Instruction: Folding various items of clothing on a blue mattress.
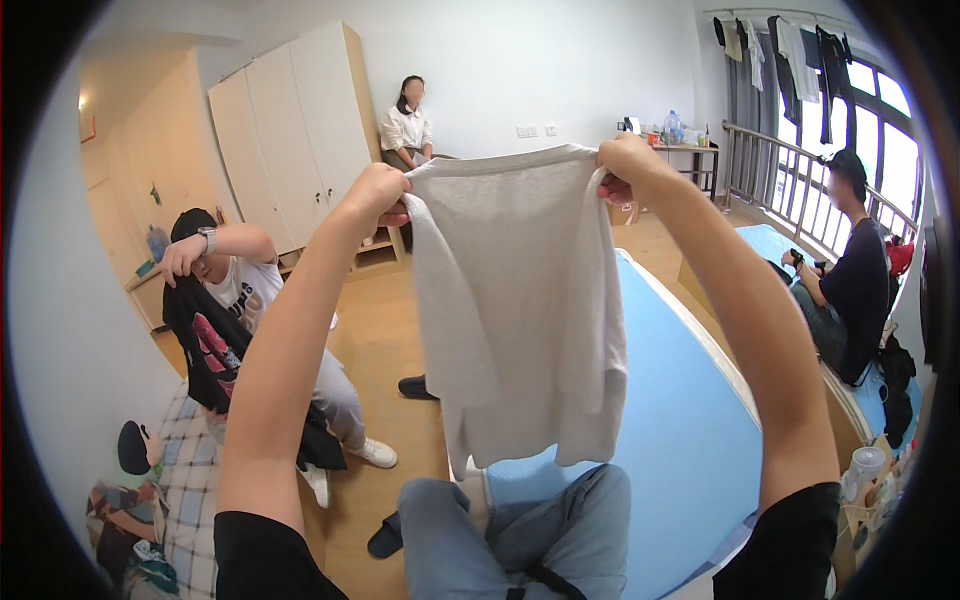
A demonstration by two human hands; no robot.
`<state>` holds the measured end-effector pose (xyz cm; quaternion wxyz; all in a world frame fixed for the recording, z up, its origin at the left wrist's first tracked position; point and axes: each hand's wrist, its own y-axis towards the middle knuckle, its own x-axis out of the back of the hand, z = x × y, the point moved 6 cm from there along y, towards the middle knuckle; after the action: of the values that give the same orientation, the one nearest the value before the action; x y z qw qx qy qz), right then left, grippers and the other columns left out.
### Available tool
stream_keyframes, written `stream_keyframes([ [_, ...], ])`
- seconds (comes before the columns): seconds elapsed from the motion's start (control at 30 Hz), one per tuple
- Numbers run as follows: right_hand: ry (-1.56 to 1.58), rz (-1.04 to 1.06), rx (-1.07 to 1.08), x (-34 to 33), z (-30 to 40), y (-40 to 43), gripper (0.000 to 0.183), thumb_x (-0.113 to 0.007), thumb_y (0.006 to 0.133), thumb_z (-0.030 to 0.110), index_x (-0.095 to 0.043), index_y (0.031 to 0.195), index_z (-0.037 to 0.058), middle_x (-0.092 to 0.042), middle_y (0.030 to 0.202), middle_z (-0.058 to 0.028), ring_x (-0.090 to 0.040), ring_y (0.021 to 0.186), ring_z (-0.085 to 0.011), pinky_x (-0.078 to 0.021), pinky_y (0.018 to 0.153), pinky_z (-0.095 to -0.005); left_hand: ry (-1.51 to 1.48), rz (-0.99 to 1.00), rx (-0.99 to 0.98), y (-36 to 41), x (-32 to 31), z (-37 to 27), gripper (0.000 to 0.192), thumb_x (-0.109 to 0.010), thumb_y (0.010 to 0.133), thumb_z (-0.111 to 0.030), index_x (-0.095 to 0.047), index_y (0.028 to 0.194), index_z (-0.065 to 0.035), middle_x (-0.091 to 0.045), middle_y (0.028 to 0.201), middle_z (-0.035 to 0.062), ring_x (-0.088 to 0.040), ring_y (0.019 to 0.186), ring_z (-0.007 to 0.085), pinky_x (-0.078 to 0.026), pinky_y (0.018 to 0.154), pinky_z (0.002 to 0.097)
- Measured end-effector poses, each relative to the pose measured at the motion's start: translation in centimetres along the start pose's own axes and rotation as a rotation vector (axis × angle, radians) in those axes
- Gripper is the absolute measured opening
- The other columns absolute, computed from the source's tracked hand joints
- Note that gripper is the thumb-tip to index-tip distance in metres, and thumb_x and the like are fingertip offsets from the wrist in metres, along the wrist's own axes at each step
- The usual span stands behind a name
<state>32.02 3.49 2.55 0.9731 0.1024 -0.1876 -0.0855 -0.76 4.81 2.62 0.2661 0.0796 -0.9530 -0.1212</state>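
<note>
A light grey long-sleeved sweater hangs spread out in the air in front of me. My left hand pinches it at one shoulder, and my right hand grips the other shoulder. The neckline stretches between both hands at the top. Both sleeves hang down over the body of the garment. Its lower hem dangles just above my knees in blue jeans and over a blue mattress.
At left a person holds up a black printed garment beside a checkered bed. Another person stands by the wardrobe; a third sits at right. Dark slippers lie on the floor. A small fan stands at right.
</note>
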Motion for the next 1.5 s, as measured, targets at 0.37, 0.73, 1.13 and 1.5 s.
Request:
stream_keyframes([
  [0.37, 0.524, 0.002, -0.024, -2.2, -0.4, 0.4, 0.031, -0.031, 0.085, 0.004, -0.048, 0.106, -0.0126, -0.062, 0.095, -0.0270, -0.068, 0.077, -0.0315, -0.0601, 0.067, -0.0353, -0.638, 0.123, 0.077, 0.5, -2.2, 1.5, 0.030, -0.031, 0.091, -0.004, -0.043, 0.112, 0.0140, -0.059, 0.102, 0.0238, -0.066, 0.088, 0.0284, -0.061, 0.073, 0.0323],
  [0.73, 0.356, -0.022, 0.207, -3.9, -0.7, 1.6, 0.016, -0.048, 0.082, 0.007, -0.055, 0.084, -0.0059, -0.061, 0.083, -0.0156, -0.063, 0.079, -0.0220, -0.0522, 0.069, -0.0310, -1.009, -0.049, -0.030, -0.3, -5.7, -0.5, 0.032, -0.029, 0.095, -0.006, -0.038, 0.119, 0.0136, -0.053, 0.114, 0.0255, -0.059, 0.106, 0.0323, -0.053, 0.094, 0.0393],
  [1.13, -0.368, -0.135, 0.446, -1.8, 1.6, 0.1, 0.021, -0.058, 0.079, 0.017, -0.067, 0.078, -0.0020, -0.067, 0.077, -0.0181, -0.066, 0.074, -0.0276, -0.0512, 0.069, -0.0374, -0.188, -0.020, -0.300, -2.2, -3.5, -2.9, 0.015, -0.059, 0.084, -0.011, -0.063, 0.085, 0.0037, -0.063, 0.073, 0.0066, -0.065, 0.074, 0.0135, -0.057, 0.067, 0.0253],
  [1.5, -0.424, -0.315, 0.626, -0.4, 1.9, -0.8, 0.024, -0.059, 0.083, 0.023, -0.067, 0.083, 0.0007, -0.065, 0.076, -0.0171, -0.063, 0.076, -0.0328, -0.0492, 0.071, -0.0399, -0.039, -0.289, -0.478, -2.1, -0.3, -0.9, 0.023, -0.062, 0.083, -0.021, -0.064, 0.074, 0.0006, -0.059, 0.060, 0.0029, -0.048, 0.051, 0.0103, -0.040, 0.053, 0.0280],
])
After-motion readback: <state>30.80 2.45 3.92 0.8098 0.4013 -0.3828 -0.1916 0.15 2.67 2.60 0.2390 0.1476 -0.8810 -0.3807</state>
